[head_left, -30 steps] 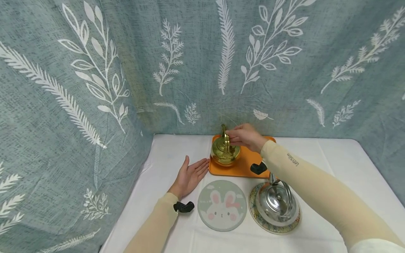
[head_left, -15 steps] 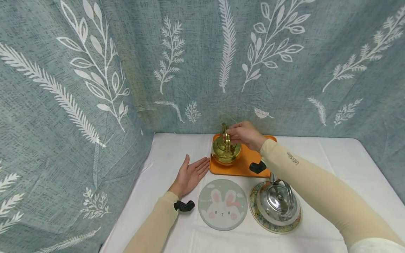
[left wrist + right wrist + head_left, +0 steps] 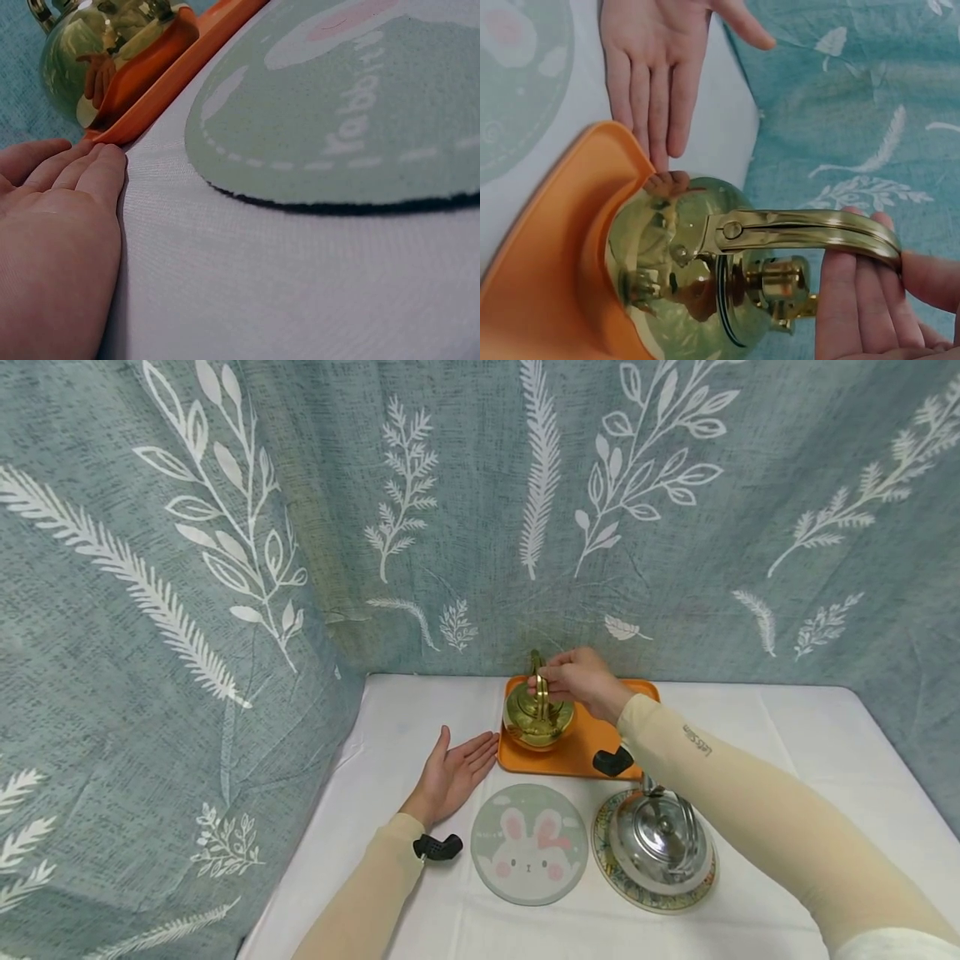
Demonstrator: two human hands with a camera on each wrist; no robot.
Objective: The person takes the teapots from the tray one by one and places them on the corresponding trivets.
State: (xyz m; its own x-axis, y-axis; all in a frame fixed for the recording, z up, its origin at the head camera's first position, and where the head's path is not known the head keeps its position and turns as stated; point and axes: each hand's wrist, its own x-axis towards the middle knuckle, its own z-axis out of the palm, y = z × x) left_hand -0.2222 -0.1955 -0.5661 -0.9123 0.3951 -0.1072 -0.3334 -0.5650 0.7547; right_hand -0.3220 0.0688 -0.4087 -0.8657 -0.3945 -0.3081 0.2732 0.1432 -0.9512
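Note:
A shiny gold kettle with an arched top handle stands on the left end of an orange tray. My right hand grips that handle; in the right wrist view its fingers reach under the arch and the thumb lies against the outer side. My left hand lies on the table with the palm turned up and fingers straight. Its fingertips touch the tray's left edge, or come very close to it.
A round green mat with a rabbit print lies in front of the tray. To its right, a silver kettle stands on a round patterned mat, below my right forearm. A leaf-print curtain hangs behind the white-covered table.
The right hand's fingers have passed further through the gold kettle's handle and closed on it. The kettle still stands on the tray, and the left hand stays in place.

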